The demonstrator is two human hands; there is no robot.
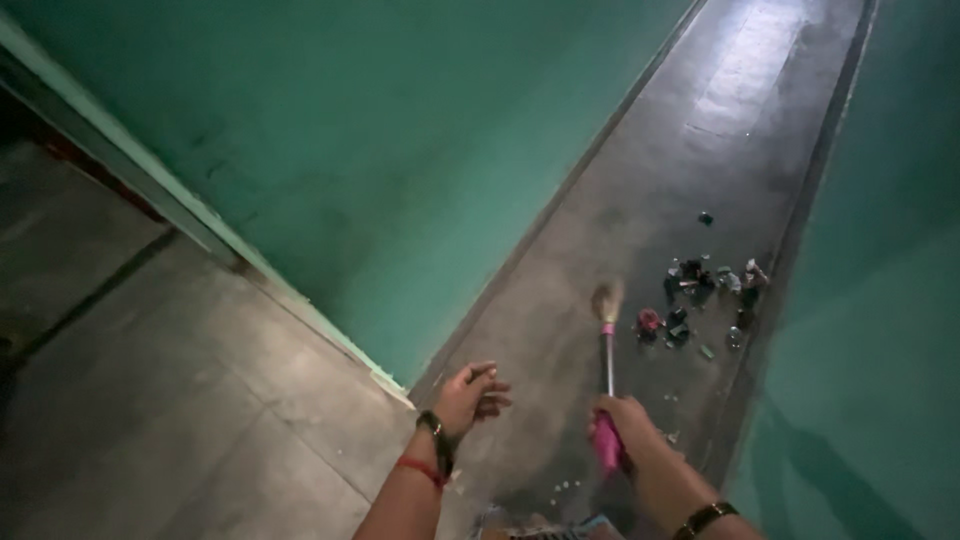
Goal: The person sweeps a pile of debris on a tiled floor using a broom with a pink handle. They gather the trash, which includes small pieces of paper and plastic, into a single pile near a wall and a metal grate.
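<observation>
Pink-handled broom (607,370) in right hand (625,418) nears scattered wrappers (700,300).

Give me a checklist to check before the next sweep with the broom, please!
1. Right hand grips the pink handle of the metal-shafted broom: ok.
2. Broom's straw-coloured bristle head is down near the grey floor: ok, though blurred, so contact cannot be told.
3. Pile of small dark scraps and bits of litter lies just right of the bristles: ok.
4. Left hand is free and clear of the broom: ok.
5. Stray scrap sits apart from the pile: not ok.
6. Small pale specks lie near the feet, unswept: not ok.
</observation>
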